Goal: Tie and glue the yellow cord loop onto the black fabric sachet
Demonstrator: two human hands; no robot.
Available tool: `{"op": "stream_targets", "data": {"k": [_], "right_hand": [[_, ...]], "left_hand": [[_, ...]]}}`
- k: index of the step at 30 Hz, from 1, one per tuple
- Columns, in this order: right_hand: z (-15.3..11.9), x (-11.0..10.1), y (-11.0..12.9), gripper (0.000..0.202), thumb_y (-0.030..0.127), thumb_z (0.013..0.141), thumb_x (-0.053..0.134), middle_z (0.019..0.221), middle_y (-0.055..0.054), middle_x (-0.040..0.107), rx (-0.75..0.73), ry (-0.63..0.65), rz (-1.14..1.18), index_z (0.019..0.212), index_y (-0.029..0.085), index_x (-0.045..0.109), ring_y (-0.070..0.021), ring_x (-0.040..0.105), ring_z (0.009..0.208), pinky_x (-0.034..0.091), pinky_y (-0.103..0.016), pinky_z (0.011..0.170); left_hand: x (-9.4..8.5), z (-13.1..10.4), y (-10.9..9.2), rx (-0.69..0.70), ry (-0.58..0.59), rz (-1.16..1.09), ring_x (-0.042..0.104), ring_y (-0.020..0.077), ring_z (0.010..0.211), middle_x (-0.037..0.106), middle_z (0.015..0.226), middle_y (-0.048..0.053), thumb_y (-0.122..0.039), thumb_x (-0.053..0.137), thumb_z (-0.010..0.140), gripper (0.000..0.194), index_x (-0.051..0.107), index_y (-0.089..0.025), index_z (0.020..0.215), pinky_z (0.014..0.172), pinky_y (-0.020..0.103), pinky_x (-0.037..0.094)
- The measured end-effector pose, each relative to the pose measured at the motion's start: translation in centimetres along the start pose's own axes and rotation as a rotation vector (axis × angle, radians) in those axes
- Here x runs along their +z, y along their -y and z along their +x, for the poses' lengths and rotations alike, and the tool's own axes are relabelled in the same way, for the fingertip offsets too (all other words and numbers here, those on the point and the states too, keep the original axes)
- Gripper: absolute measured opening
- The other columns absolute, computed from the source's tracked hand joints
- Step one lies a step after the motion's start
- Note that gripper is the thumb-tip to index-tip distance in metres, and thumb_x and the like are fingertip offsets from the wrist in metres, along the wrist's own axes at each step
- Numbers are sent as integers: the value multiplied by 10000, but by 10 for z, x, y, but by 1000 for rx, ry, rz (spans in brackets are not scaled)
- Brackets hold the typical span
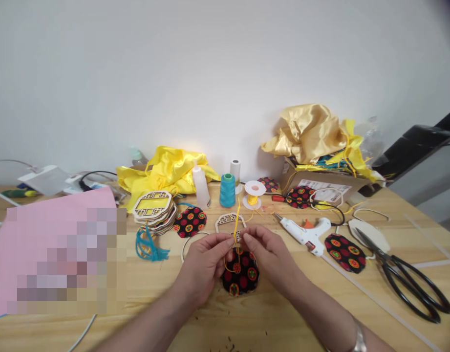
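Cord (237,220): yellow, standing up from the left fingertips.
Left hand (206,261): thumb and finger pinched on the cord.
Right hand (272,254): fingers drawn narrow beside the cord; cannot tell whether they hold it.
Disc (246,281): floral, below the fingertips.
Frame (230,215): lattice, just beyond the hands.
Glue gun (301,233): on the table (283,322), right of the hands.

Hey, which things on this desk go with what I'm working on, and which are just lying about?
Seem to belong:
yellow cord, being handled
patterned patch, below your fingers
lattice frame, just beyond
probably glue gun and scissors, neither in hand

Seem just lying about:
pink sheet
white box
white cable
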State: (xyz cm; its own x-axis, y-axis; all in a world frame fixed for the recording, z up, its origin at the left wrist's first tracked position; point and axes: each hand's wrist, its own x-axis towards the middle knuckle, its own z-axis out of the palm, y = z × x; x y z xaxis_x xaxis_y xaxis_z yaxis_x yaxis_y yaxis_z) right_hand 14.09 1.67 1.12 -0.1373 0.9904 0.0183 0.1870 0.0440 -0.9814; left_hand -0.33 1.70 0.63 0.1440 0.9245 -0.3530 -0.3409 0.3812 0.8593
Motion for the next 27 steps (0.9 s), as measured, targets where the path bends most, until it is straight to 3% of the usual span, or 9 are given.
{"op": "stream_targets", "data": {"k": [3,5,8,11,18,22,27], "right_hand": [[1,4,-1,183,362,826,490,743,-12,586,222,186,405,845,180,486,-132,580,671,469,-279,648],[0,6,0,217,396,812,501,682,5,580,286,242,479,828,183,458,-114,575,589,466,-254,580],[-1,6,2,229,410,814,479,574,35,549,298,235,359,788,185,444,-78,481,416,362,-190,410],[1,3,1,199,364,814,478,483,66,471,250,175,234,742,180,454,-61,372,385,270,-173,376],[4,-2,-5,196,337,784,525,562,26,512,181,102,52,701,159,522,-84,415,501,311,-198,458],[5,-4,-4,200,334,773,527,542,33,489,182,95,-3,682,157,526,-78,377,477,290,-204,449],[6,-6,-4,190,316,761,527,540,39,459,160,82,-27,654,160,510,-79,367,485,288,-205,453]], "left_hand": [[1,-1,3,8,28,25,339,8,348,532,451,-44,-238,684,698,122,670,-117,706,343,134,199],[3,-1,4,3,74,18,393,28,353,535,453,-42,-244,669,707,121,669,-124,705,360,145,263],[5,-2,5,-9,182,-9,527,95,434,561,478,-25,-253,645,718,124,658,-138,672,448,205,394],[5,-3,5,-8,155,37,502,65,438,575,474,-24,-231,659,706,104,671,-133,673,446,168,361],[5,-2,0,-29,95,159,311,6,341,531,434,-54,-265,675,685,130,679,-135,687,351,148,176],[6,-2,-3,-21,105,205,312,15,356,518,439,-58,-289,670,688,151,685,-140,704,362,156,182],[3,-3,-4,-2,106,341,378,44,422,525,475,-53,-289,659,698,154,699,-145,736,430,171,279]]}}
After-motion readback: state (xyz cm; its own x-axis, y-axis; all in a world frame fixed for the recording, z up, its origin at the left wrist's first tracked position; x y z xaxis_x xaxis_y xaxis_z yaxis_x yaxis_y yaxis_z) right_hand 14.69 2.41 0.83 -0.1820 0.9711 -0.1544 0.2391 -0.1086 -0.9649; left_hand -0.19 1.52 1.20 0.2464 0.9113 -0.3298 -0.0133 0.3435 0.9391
